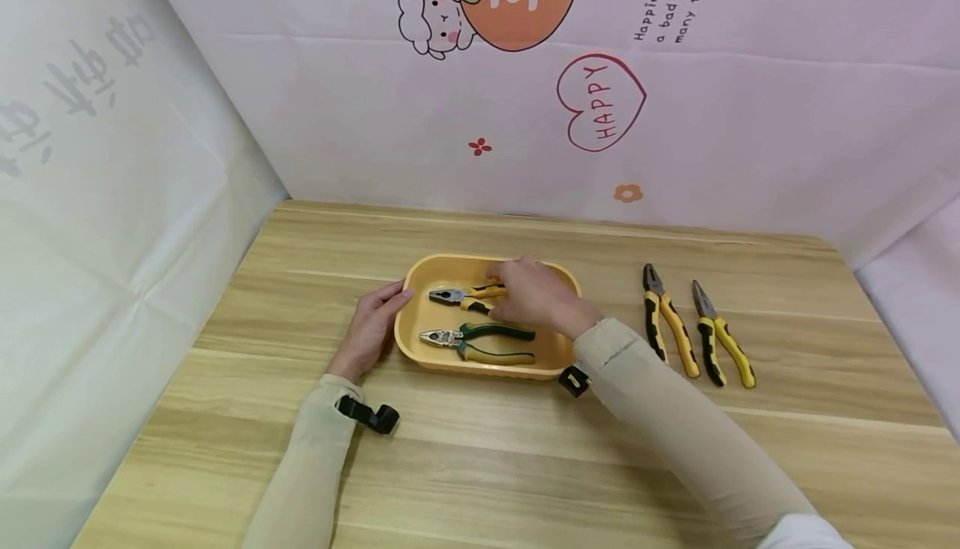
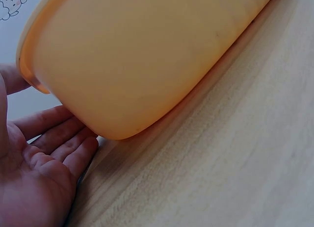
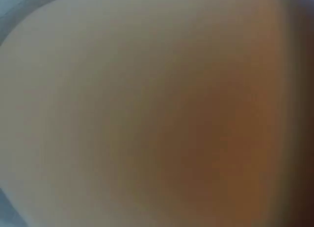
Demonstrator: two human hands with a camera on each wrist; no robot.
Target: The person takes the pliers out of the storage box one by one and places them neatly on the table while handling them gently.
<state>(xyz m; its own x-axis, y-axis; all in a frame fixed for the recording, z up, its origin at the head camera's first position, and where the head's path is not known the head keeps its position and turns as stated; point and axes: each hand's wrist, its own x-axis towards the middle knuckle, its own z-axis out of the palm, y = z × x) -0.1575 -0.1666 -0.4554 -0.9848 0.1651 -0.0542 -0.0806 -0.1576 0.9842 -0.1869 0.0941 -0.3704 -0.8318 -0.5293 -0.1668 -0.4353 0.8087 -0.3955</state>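
Observation:
A yellow plastic basket (image 1: 555,370) stands on the table with two pairs of pliers inside. The person's left hand (image 1: 372,324) holds its left end, thumb on the rim and fingers against the outer wall, as the left wrist view also shows of that hand (image 2: 44,158). Inside, the right hand (image 1: 536,295) grips the handles of the yellow-and-black combination pliers (image 1: 450,296), whose jaws point left. Nearer the front wall lie combination pliers with green-and-tan handles (image 1: 491,356), untouched. A blurred yellowish surface (image 3: 122,109) fills the right wrist view, hiding the fingers.
Right of the basket, yellow-and-black combination pliers (image 1: 654,307) lie on the wooden table (image 1: 480,466). Beside them are yellow-and-black long-nose pliers (image 1: 716,332). A printed white cloth (image 1: 375,132) hangs behind the table's back edge.

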